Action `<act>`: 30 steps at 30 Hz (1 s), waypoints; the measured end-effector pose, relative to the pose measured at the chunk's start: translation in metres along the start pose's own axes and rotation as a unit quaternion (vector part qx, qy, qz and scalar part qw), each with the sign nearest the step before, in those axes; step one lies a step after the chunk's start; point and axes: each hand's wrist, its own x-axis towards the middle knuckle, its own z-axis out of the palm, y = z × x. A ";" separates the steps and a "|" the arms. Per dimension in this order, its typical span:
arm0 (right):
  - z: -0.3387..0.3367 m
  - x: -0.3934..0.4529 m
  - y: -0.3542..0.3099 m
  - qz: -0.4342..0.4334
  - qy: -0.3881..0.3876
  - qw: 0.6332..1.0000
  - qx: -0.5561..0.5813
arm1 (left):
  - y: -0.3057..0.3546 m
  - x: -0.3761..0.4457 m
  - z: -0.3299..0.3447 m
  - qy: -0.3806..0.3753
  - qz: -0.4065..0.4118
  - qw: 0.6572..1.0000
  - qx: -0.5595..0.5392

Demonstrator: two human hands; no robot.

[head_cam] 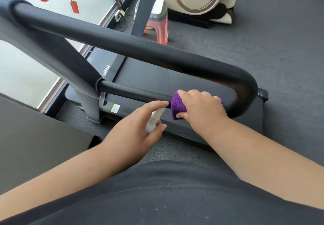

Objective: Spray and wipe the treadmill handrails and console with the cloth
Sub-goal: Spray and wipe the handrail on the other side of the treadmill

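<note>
The lower bar of the handrail (133,91) is free from the right hand (201,105) and its cloth (177,105) up to the grey post (87,91). The left hand (136,128) with the spray bottle (154,119) stands just beside the cloth. The upper bar (122,44) crosses above, and the bend (245,91) closes the right end. Between the bars the gap is open.

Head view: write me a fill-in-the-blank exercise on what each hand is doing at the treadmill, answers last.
1. The right hand grips a cloth whose colour is ____.
2. The left hand holds a white spray ____.
3. The cloth is wrapped round the lower black ____ of the treadmill.
4. Beyond the treadmill stands a stool with ____ legs.

Missing words: purple; bottle; handrail; red
</note>
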 end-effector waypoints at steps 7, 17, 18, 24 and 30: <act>-0.005 -0.014 0.019 -0.058 -0.031 0.996 -0.062 | 0.063 -0.021 0.061 0.068 -0.068 0.995 0.027; -0.002 -0.032 0.031 -0.159 -0.045 0.971 -0.173 | 0.133 -0.054 0.122 0.175 -0.150 0.972 0.050; -0.001 -0.033 0.032 -0.161 -0.044 0.972 -0.168 | 0.136 -0.057 0.123 0.183 -0.157 0.969 0.052; 0.000 -0.046 0.035 -0.200 -0.055 0.950 -0.234 | 0.150 -0.068 0.111 0.204 -0.164 0.964 0.050; -0.016 -0.064 0.025 -0.165 -0.117 0.952 -0.229 | 0.133 -0.070 0.085 0.165 -0.142 0.975 0.052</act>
